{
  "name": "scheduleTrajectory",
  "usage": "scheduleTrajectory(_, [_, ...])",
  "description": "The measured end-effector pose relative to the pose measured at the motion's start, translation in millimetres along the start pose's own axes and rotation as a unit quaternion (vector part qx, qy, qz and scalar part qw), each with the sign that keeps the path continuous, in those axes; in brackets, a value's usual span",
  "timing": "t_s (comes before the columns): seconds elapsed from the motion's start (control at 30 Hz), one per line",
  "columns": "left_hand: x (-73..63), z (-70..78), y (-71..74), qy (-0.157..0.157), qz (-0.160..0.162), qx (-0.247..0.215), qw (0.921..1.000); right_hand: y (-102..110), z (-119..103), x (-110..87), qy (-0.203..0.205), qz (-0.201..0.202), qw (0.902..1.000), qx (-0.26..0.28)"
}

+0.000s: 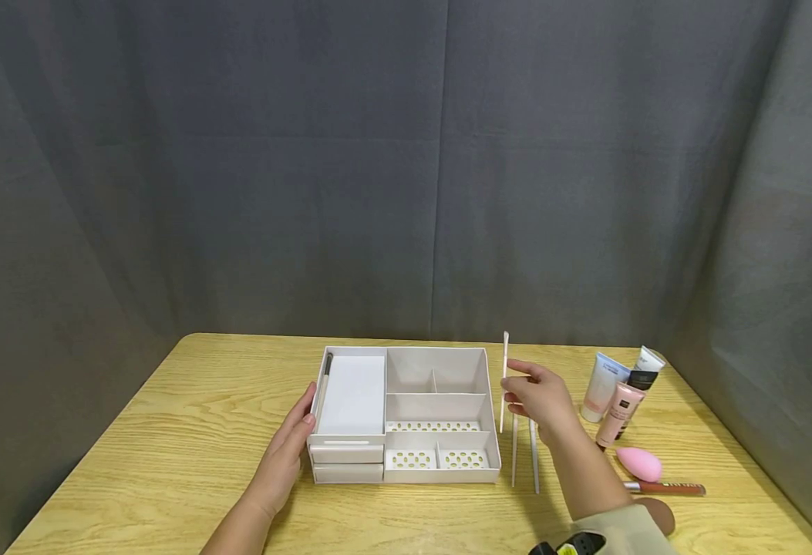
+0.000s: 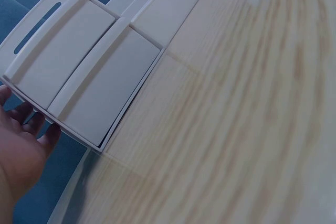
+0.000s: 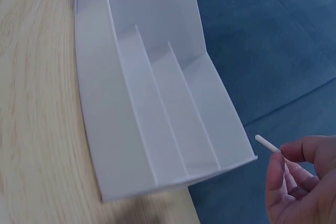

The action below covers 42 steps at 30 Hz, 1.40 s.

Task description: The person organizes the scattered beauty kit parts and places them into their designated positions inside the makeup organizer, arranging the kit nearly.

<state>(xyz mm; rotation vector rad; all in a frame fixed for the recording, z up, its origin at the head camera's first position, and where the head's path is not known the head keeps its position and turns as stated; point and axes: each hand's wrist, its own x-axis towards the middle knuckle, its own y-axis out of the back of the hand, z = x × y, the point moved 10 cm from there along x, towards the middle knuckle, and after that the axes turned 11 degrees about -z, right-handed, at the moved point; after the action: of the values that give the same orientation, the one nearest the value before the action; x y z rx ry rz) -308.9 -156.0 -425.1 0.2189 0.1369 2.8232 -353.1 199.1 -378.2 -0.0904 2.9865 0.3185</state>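
Observation:
A white desktop organizer (image 1: 440, 394) with open compartments and two small drawers (image 1: 347, 472) stands on the wooden table. My left hand (image 1: 288, 443) rests against its left side, and the left wrist view shows the fingertips (image 2: 51, 134) at the edge by the drawers. Just beyond the organizer's right side, my right hand (image 1: 540, 395) pinches a slim white makeup brush (image 1: 505, 370) between thumb and fingers, upright in the head view. One brush with a dark head (image 1: 325, 374) lies in the organizer's top left tray. Two more slim white sticks (image 1: 514, 455) lie below my right hand.
To the right stand a blue-white tube (image 1: 603, 388), a pink tube (image 1: 620, 415) and a white tube with a black cap (image 1: 647, 361). Nearer lie a pink makeup sponge (image 1: 639, 464), a red lip gloss tube (image 1: 672, 488) and a brown rounded item (image 1: 658, 515). Grey curtains surround the table.

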Motion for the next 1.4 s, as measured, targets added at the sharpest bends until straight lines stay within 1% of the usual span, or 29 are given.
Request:
scheduleTrajectory(0.47, [-0.2, 0.1, -0.4, 0.0, 0.001, 0.003, 1.0, -29, -21, 2.4, 0.01, -0.016, 0.9998, 0.0])
scheduleTrajectory(0.73, [0.2, 1.6, -0.2, -0.005, 0.0, 0.004, 1.0, -53, -36, 6.0, 0.03, -0.025, 0.9991, 0.016])
scheduleTrajectory(0.9, [0.3, 1.4, -0.3, -0.007, -0.002, 0.003, 1.0, -67, -44, 7.8, 0.036, -0.031, 0.9988, 0.014])
scheduleTrajectory(1.2, [-0.1, 1.3, 0.3, -0.007, 0.001, 0.008, 0.9999, -91, -54, 11.3, 0.043, -0.044, 0.9977, 0.028])
scheduleTrajectory(1.4, [-0.3, 0.9, 0.2, -0.004, 0.002, 0.004, 1.0, -107, -59, 15.3, 0.053, -0.049, 0.9968, 0.034])
